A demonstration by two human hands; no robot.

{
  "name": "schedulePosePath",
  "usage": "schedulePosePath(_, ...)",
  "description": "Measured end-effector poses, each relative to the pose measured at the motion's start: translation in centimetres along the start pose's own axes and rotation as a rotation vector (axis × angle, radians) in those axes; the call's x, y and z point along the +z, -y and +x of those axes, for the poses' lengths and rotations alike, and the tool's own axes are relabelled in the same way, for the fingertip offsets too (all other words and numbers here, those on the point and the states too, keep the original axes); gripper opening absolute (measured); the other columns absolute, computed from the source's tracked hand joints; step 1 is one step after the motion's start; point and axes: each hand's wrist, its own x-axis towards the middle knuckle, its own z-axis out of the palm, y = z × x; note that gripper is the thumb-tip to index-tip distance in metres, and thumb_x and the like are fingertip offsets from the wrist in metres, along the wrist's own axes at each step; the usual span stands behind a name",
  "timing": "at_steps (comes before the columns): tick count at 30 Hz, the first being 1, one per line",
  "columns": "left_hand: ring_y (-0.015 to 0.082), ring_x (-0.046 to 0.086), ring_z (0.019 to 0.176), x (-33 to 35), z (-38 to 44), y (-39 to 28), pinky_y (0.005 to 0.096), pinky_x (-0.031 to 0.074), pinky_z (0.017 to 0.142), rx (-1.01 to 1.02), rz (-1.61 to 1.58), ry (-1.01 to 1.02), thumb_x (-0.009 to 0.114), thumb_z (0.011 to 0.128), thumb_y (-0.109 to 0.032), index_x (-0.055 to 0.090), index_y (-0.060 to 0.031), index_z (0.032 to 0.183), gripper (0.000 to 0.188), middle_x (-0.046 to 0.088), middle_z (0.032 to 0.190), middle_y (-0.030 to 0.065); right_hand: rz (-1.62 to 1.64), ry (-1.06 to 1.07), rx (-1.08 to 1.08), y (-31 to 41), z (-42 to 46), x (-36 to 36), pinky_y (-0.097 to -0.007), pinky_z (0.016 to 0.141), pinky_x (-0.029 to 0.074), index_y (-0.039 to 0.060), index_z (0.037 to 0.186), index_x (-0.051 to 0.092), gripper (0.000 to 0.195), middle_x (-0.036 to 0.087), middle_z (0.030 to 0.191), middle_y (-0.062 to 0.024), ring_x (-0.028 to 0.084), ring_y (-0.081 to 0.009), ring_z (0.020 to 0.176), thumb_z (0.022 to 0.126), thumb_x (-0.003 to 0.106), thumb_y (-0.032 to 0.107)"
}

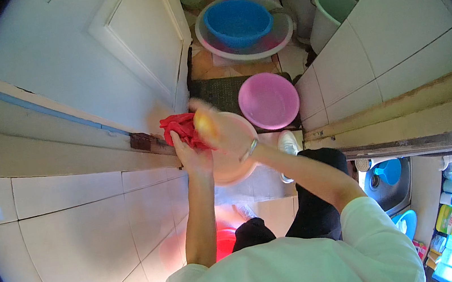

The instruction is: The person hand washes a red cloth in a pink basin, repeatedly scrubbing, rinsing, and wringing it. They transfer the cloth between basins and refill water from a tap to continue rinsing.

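Observation:
Bunched red cloth [181, 126] lies in the grip of my left hand [192, 157], close to the door's lower edge. My right hand [230, 137], blurred by motion and with a band at the wrist, holds a yellow object [205, 125] against the cloth's right side. The blur keeps me from telling whether it is a bar of soap or something else. Below both hands stands a pale pink basin [236, 171], partly hidden by them; its contents cannot be made out.
A pink basin [268, 101] sits on a dark mat [219, 90]. Further off, a blue basin [238, 21] rests in a larger pale basin [255, 55]. A white door [83, 65] borders the left, a tiled wall [400, 36] the right. A red bucket [225, 243] is by my legs.

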Motion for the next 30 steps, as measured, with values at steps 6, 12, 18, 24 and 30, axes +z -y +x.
schedulePosePath(6, 0.0198, 0.048, 0.114, 4.7, -1.6, 1.5, 0.0321, 0.042, 0.093, 0.017, 0.068, 0.136, 0.047, 0.092, -0.038, 0.041, -0.0081, 0.127, 0.047, 0.051, 0.121, 0.0076, -0.006, 0.198, 0.226, -0.2, 1.0, -1.8, -0.0335, 0.09, 0.043, 0.0085, 0.127, 0.041, 0.062, 0.056, 0.107, -0.0118, 0.054, -0.0244, 0.104, 0.07, 0.065, 0.006)
schedulePosePath(12, 0.0198, 0.05, 0.112, 1.5, -0.8, -3.7, 0.0347, 0.041, 0.095, 0.139, 0.682, 0.214, 0.068, 0.075, -0.005, 0.043, -0.0041, 0.126, 0.057, 0.05, 0.123, 0.0114, 0.94, 0.435, 0.259, 1.6, 3.0, -6.4, -0.0288, 0.09, 0.043, 0.006, 0.115, 0.052, 0.046, 0.056, 0.107, -0.0051, 0.054, -0.0134, 0.1, 0.073, 0.068, 0.014)
schedulePosePath(18, 0.0219, 0.049, 0.114, 1.9, -1.1, -6.6, 0.0375, 0.04, 0.096, 0.057, 0.289, 0.359, 0.058, 0.085, -0.028, 0.047, -0.0052, 0.124, 0.046, 0.052, 0.124, 0.0106, 1.113, 0.323, 0.33, 0.6, 3.3, -6.9, -0.0302, 0.087, 0.046, 0.0065, 0.117, 0.049, 0.044, 0.055, 0.106, -0.0078, 0.056, -0.0165, 0.096, 0.075, 0.064, 0.009)
schedulePosePath(24, 0.0242, 0.048, 0.114, 2.6, -0.6, 1.4, 0.0396, 0.038, 0.098, -0.063, -0.258, 0.349, 0.042, 0.094, -0.036, 0.044, -0.0083, 0.126, 0.043, 0.05, 0.125, 0.0118, 0.169, -0.033, 0.414, -2.2, 2.9, -5.1, -0.0336, 0.082, 0.046, 0.0083, 0.111, 0.048, 0.042, 0.059, 0.092, -0.0097, 0.057, -0.0189, 0.092, 0.078, 0.066, 0.025)
schedulePosePath(30, 0.0242, 0.05, 0.11, -0.5, 0.0, 2.8, 0.0378, 0.039, 0.094, -0.083, -0.236, 0.361, 0.044, 0.093, -0.034, 0.045, -0.0058, 0.123, 0.041, 0.051, 0.12, 0.0123, -0.726, 0.201, -0.457, 0.1, -1.3, 1.3, -0.0499, 0.102, 0.027, 0.0212, 0.13, 0.042, 0.056, 0.047, 0.129, -0.0145, 0.043, -0.0302, 0.121, 0.082, 0.052, 0.049)
